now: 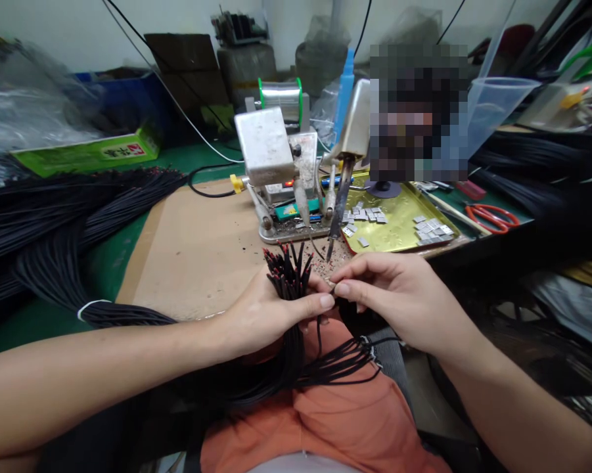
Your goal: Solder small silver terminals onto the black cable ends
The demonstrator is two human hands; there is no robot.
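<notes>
My left hand point(286, 305) is wrapped round a bundle of black cables point(290, 272) whose cut ends show red tips pointing up. Its thumb reaches across toward my right hand point(374, 282), which pinches something small and dark, seemingly a single cable's end; the fingers mostly hide it. Just beyond the fingertips, a soldering iron point(340, 203) points downward from the soldering stand point(266, 154), with a spool of solder wire point(280, 95) behind it. More black cables point(340, 361) trail down over my lap.
A yellow tray point(399, 223) with small metal pieces point(431, 230) stands to the right of the stand. Red-handled scissors point(493, 217) lie past it. Cardboard point(192, 256) covers the bench in front. Thick bundles of black cables point(69, 230) lie at left; a blue bin point(123, 98) is behind.
</notes>
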